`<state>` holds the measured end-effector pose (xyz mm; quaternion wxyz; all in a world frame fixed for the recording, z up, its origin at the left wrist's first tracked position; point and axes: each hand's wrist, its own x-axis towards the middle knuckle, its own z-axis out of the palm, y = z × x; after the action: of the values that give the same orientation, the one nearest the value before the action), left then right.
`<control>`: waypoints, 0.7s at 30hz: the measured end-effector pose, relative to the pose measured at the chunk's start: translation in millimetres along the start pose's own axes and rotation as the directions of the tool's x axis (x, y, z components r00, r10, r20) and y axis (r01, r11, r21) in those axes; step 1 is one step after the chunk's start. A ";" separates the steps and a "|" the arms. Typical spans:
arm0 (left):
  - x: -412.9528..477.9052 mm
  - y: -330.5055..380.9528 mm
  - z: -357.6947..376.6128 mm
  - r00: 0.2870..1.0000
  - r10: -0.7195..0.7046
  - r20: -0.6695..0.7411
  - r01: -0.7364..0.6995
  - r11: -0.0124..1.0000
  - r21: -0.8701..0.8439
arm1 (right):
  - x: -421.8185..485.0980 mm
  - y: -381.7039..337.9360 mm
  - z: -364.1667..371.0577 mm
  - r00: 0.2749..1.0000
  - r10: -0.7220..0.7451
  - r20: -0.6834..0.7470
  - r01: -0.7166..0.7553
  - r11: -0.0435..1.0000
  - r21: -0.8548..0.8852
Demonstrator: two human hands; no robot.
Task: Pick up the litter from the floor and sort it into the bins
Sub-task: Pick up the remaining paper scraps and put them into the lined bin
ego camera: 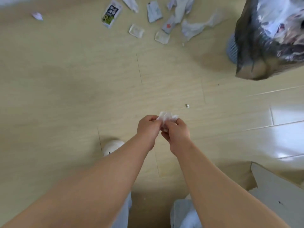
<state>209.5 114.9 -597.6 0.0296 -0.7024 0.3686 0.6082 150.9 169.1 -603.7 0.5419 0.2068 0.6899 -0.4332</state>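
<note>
My left hand [147,129] and my right hand [176,134] meet in the middle of the view, both pinching one crumpled white paper scrap [166,118] above the floor. At the upper right stands a bin lined with a dark plastic bag [256,38] with white litter inside; its grey mesh wall [232,48] shows at the left. Litter lies on the floor at the top: a black-and-white printed carton [111,13], two small clear plastic trays [136,30], a torn grey wrapper [154,12], a crumpled clear plastic bag [195,27] and a small white paper wad [37,15].
Pale wooden floor [74,79] spreads between me and the litter. A tiny bit of debris [187,105] lies just beyond my hands. My white shoe [111,147] shows under my left forearm. A flat cardboard sheet [278,188] lies at the lower right.
</note>
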 end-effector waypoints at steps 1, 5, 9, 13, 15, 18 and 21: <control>-5.0 19.1 -8.4 1.000 0.025 0.007 -0.025 1.000 -0.006 | -9.8 -16.9 9.2 1.000 -0.020 0.015 0.020 1.000 0.015; -23.2 80.2 -41.5 0.996 0.084 0.039 -0.083 0.996 -0.028 | -48.3 -68.7 41.3 0.997 -0.046 0.063 0.042 0.997 0.068; -37.1 131.5 -80.3 0.991 0.109 0.080 -0.106 0.994 -0.032 | -87.1 -113.6 76.8 0.997 -0.042 0.070 0.037 0.997 0.069; -40.3 179.3 -111.6 0.983 0.134 0.124 -0.130 0.991 -0.044 | -106.8 -156.2 116.1 0.995 -0.083 0.062 0.082 0.996 0.022; -36.9 201.5 -122.4 0.980 0.150 0.128 -0.144 0.988 -0.061 | -108.9 -175.6 134.2 0.993 -0.100 0.061 0.101 0.995 -0.006; -27.8 232.3 -130.3 0.981 0.149 0.126 -0.138 0.986 -0.092 | -105.7 -204.6 152.7 0.989 -0.114 0.099 0.117 0.993 -0.025; -11.8 258.4 -125.6 0.986 0.132 0.105 -0.124 0.989 -0.082 | -88.9 -233.6 160.9 0.984 -0.111 0.141 0.123 0.989 -0.080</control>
<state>171.2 -128.7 -449.7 -0.0155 -0.6432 0.3876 0.6602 95.1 -72.7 -440.1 0.5701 0.1116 0.6805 -0.4466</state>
